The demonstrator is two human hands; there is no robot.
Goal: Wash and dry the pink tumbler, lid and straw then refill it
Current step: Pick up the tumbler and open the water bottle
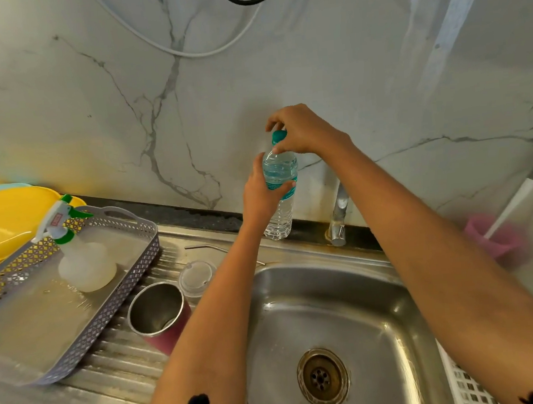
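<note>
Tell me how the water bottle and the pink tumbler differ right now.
The water bottle is clear plastic with a teal cap; the tumbler is pink outside and steel inside. The water bottle is capped, the tumbler open, its lid lying beside it. The left hand grips the water bottle and the right hand pinches its cap; the tumbler stands untouched on the drainboard. Both are upright.

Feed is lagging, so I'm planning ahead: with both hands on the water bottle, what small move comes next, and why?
Probably twist the teal cap off: the right hand pinches it, the left hand grips the bottle, and the pink tumbler stands open on the drainboard, apparently empty.
</note>
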